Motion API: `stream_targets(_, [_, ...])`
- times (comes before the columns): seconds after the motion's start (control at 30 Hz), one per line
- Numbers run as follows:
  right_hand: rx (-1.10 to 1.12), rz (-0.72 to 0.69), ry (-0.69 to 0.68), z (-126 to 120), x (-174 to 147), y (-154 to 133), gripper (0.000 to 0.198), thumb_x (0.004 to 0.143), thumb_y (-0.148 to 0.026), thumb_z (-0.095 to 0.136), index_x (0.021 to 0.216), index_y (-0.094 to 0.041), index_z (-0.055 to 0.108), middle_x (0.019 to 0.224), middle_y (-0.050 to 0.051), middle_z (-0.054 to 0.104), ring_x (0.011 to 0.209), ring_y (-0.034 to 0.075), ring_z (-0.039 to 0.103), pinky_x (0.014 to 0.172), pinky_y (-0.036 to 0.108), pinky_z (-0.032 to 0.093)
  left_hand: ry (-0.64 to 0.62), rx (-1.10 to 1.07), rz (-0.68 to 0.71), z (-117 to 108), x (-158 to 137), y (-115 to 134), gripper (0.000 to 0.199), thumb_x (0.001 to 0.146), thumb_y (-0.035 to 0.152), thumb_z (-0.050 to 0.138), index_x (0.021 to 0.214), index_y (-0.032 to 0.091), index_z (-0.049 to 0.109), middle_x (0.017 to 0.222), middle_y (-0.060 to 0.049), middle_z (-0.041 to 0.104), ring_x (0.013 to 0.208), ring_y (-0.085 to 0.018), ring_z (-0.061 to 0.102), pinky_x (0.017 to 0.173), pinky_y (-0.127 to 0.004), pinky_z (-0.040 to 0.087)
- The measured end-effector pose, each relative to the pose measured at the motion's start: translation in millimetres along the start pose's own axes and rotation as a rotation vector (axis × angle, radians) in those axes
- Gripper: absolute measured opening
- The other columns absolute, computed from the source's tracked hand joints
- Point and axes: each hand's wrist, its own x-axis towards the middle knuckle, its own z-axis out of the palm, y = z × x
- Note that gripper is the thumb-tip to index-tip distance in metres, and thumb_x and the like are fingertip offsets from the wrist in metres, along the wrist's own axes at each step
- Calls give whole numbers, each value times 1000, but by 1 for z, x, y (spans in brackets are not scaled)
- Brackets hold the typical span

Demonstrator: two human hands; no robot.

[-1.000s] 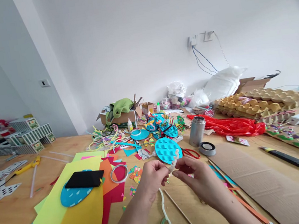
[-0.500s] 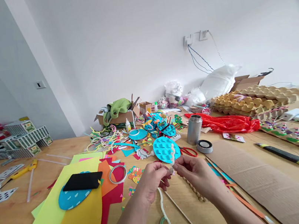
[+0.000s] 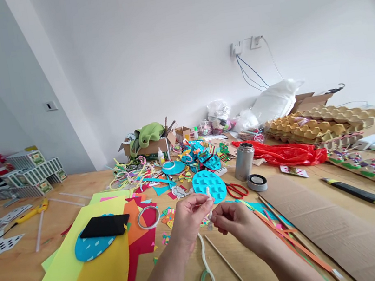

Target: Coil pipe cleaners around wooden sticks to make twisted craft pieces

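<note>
wooden table (image 3: 22,259), cluttered throughout; white wall behind. landmark taken: turquoise embossed disc (image 3: 209,185).

left hand (image 3: 188,218) sits just in front of the disc, thumb and forefinger pinched narrow on a white pipe cleaner (image 3: 204,255). its short tip stands up against the disc's near edge; the long tail hangs from the pinch down to the table edge, so the stem is held near one end with the rest left free. right hand (image 3: 237,222), in front of the disc and to its right, is closed in a narrow pinch on the same stem just below the tip, almost touching the left. both hands are raised off the table, apparently to keep the stem clear for working.

red-handled scissors (image 3: 236,190) lie just right of the disc; steel flask (image 3: 244,161) stands behind them. tape ring (image 3: 148,217) lies left of the disc. thin wooden stick (image 3: 229,265) lies in front.
</note>
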Motion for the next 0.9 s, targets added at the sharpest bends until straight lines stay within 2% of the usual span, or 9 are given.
stream_targets(0.1, [22, -4, -9, -2, -1, 0, 21, 77, -31, 55, 62, -16, 56, 53, -3, 51, 50, 11, 45, 48, 22, 34, 19, -31, -44, -1, 1, 1, 20, 66, 31, 71, 74, 13, 71, 73, -4, 66, 77, -17, 58, 74, -27, 43])
stream_targets(0.23, [66, -1, 82, -15, 0, -2, 24, 76, -38, 58, 67, -16, 58, 58, -2, 52, 54, 12, 47, 51, 23, 36, 30, -24, -85, 0, 0, 4, 21, 65, 31, 72, 73, 11, 70, 68, -4, 66, 69, -15, 57, 68, -25, 42])
stream_targets(0.37, [99, -4, 150, -25, 1, -4, 29, 74, -44, 60, 73, -14, 59, 63, 0, 54, 59, 13, 48, 55, 24, 37, -17, 70, -89, 2, -1, 6, 23, 62, 32, 73, 69, 11, 69, 64, -3, 64, 62, -13, 54, 61, -24, 41])
stream_targets(0.57, [63, 2, 137, -24, -2, -8, 33, 75, -46, 59, 76, -13, 61, 63, 1, 54, 57, 12, 45, 53, 24, 34, -90, 224, -123, 3, -2, -1, 24, 61, 33, 72, 68, 11, 67, 65, -5, 63, 62, -15, 54, 61, -26, 41])
stream_targets(0.7, [51, 9, 119, -23, -1, -11, 31, 73, -45, 61, 69, -14, 59, 57, -1, 51, 53, 11, 41, 49, 23, 29, -111, 269, -161, 3, -4, -6, 24, 60, 33, 74, 66, 11, 64, 64, -4, 61, 61, -14, 53, 60, -27, 41])
stream_targets(0.8, [48, 7, 128, -24, 0, -10, 30, 74, -43, 60, 64, -15, 57, 54, -3, 48, 51, 11, 40, 49, 24, 28, -107, 237, -192, 4, -5, -4, 26, 59, 32, 76, 70, 12, 63, 66, -4, 62, 63, -14, 54, 62, -26, 42])
stream_targets(0.9, [82, 11, 102, -24, 0, -10, 29, 75, -42, 59, 65, -15, 58, 59, 0, 55, 55, 12, 43, 51, 24, 31, -153, 91, -230, 5, -6, 3, 29, 63, 35, 73, 78, 11, 65, 73, -6, 64, 67, -15, 57, 65, -27, 43])
